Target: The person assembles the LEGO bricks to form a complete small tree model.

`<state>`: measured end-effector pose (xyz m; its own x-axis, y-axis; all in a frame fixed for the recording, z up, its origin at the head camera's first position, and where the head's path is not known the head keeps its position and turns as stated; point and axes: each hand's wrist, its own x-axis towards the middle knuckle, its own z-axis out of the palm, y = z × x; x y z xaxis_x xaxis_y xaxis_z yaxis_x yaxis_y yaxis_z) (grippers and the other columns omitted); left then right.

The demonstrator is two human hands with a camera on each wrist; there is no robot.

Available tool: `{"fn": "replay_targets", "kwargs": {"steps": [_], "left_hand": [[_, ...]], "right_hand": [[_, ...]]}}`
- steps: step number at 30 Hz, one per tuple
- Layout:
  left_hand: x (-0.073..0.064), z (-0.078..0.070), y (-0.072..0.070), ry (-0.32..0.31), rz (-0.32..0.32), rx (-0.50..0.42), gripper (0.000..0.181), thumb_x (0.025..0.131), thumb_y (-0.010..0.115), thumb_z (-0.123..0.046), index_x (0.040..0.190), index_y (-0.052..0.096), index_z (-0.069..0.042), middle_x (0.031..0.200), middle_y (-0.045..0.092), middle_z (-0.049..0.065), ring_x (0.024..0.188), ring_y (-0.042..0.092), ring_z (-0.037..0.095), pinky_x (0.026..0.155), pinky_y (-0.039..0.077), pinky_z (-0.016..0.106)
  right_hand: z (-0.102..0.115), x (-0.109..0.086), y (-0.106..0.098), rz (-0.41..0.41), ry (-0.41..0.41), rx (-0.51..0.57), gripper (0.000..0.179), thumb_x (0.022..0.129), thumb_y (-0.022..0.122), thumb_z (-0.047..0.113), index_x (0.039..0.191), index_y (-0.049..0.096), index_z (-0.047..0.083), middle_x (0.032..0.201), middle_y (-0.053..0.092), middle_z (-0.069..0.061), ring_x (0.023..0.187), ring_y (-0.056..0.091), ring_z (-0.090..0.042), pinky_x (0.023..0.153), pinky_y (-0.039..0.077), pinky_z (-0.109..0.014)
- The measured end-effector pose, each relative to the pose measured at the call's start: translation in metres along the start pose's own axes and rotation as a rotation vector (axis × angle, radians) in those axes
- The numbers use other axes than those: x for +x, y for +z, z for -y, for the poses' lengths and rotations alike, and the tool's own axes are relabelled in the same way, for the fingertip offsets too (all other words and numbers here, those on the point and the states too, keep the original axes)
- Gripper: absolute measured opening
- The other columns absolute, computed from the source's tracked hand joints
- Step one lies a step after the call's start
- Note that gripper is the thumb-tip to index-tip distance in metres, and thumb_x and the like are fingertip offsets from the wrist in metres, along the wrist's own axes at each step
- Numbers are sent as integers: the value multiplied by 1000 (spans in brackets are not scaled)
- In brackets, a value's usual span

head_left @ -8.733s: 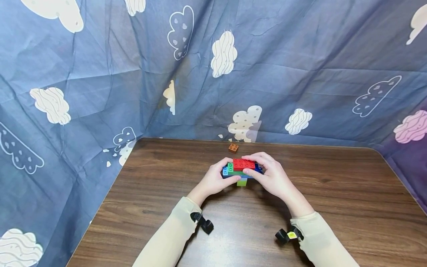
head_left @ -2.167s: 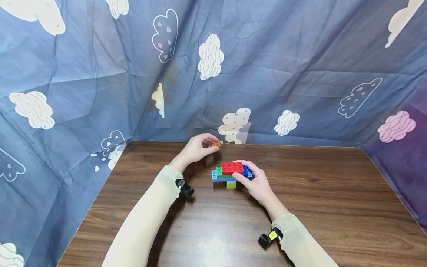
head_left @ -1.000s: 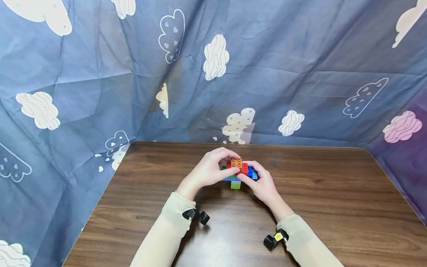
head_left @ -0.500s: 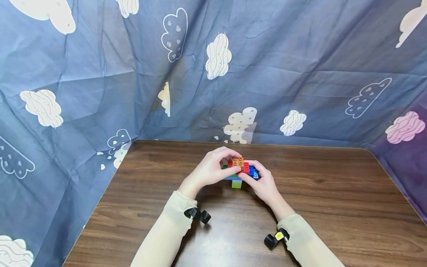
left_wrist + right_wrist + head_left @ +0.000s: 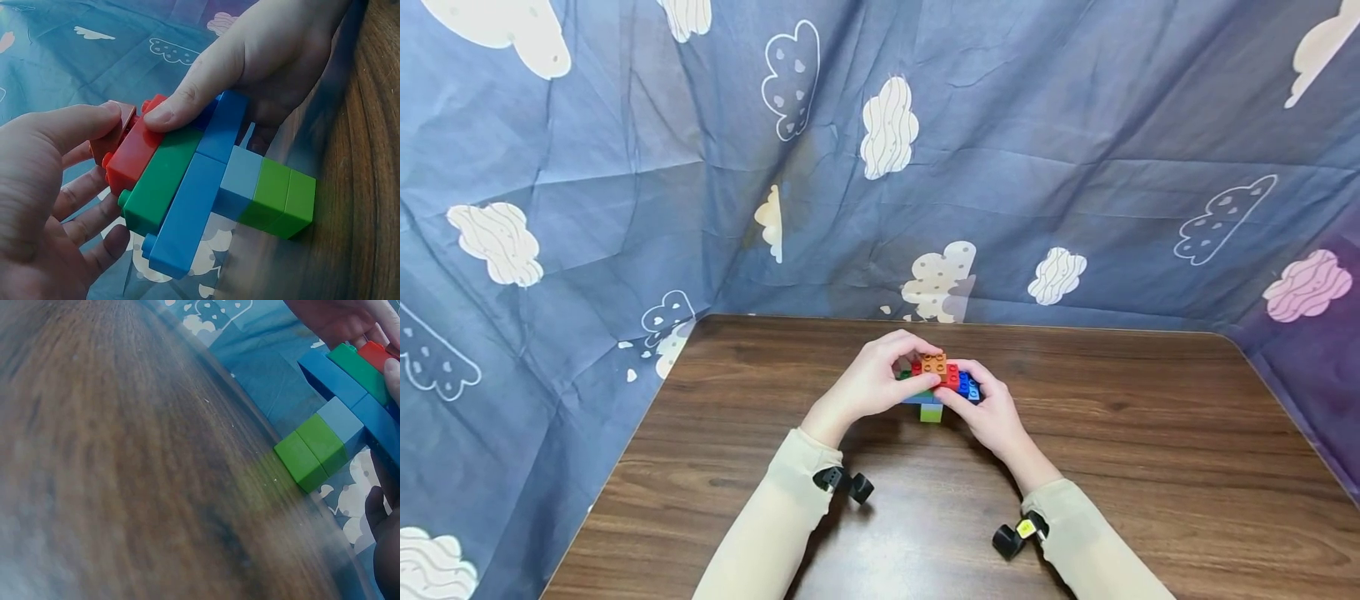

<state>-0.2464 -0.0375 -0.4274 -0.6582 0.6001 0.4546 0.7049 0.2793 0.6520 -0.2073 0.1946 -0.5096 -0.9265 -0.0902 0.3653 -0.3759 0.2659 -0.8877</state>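
My left hand (image 5: 868, 383) pinches a small orange toy building brick (image 5: 934, 367) between thumb and fingers, on top of the red brick (image 5: 134, 153). In the left wrist view the orange brick looks slightly tilted against the red studs. Below the red brick run a green brick (image 5: 164, 178) and a dark blue one, then a layer of blue bricks (image 5: 190, 212). A light blue brick (image 5: 237, 181) and two lime green bricks (image 5: 269, 194) form the narrow stem. My right hand (image 5: 992, 417) grips the stack from the right, thumb on the red brick's near side.
The stack stands on its stem on a brown wood table (image 5: 1112, 433). Behind the table's back edge hangs a blue cloth (image 5: 1000, 208) printed with clouds. A small black camera sits on each sleeved wrist.
The left hand let go of the stack, took the orange brick from the table's back and brought it onto the red brick. The right hand kept its grip. Over the last second little has moved.
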Motion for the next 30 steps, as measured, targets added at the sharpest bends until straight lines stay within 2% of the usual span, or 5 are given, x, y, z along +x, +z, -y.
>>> {"fn": "replay_targets", "kwargs": {"steps": [10, 19, 30], "left_hand": [[0, 1, 2, -1, -8, -10, 33, 96, 87, -20, 127, 77, -12, 116, 74, 0, 99, 63, 13, 79, 55, 28], [0, 1, 6, 3, -8, 2, 31, 97, 87, -18, 125, 77, -12, 111, 70, -3, 98, 62, 14, 83, 58, 35], [-2, 3, 7, 24, -27, 1, 31, 96, 88, -19, 124, 78, -13, 108, 70, -5, 93, 60, 10, 77, 55, 34]], "right_hand": [[2, 0, 0, -2, 4, -1, 38, 97, 83, 7, 133, 71, 10, 121, 75, -13, 100, 69, -14, 86, 57, -22], [4, -1, -3, 8, 12, -3, 39, 96, 85, 7, 133, 71, 9, 122, 74, -13, 100, 69, -15, 86, 58, -22], [5, -1, -1, 14, -4, 22, 39, 96, 84, 5, 133, 71, 9, 121, 74, -12, 99, 69, -14, 86, 58, -22]]}}
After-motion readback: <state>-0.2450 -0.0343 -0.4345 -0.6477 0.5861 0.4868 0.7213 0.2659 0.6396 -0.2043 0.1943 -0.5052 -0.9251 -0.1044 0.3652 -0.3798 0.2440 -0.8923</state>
